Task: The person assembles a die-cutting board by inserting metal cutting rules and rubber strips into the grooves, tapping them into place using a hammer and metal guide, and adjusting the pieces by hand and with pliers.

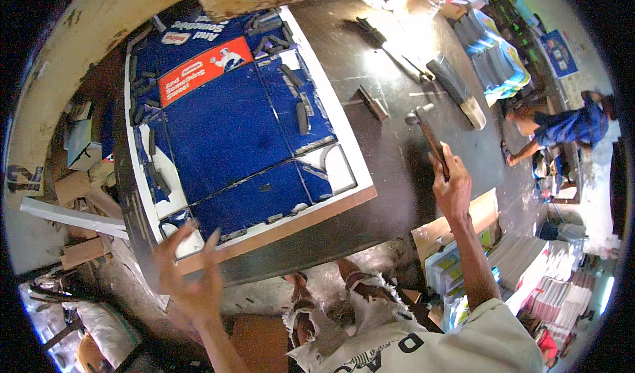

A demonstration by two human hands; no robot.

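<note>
My right hand (453, 186) is closed around the wooden handle of a small hammer (432, 138), raised over the dark table with its metal head pointing away from me. To the left lies a large flat board (228, 141) with a blue printed face, a red panel, a white border and thin lines dividing it. Short dark strips (302, 118) sit along its sides, and pale patches show at its corners. My left hand (188, 277) hovers by the board's near left corner, slightly blurred, its fingers apart and nothing seen in them. Whether its fingertips touch the board is unclear.
On the dark table (397, 168) lie a small brown block (374, 103), a black-handled tool (372, 34) and a black-wrapped wooden bar (456, 90). Paper stacks (539, 260) stand at the right. Another person (574, 129) works beyond the table's right side. White strips (73, 217) jut out at left.
</note>
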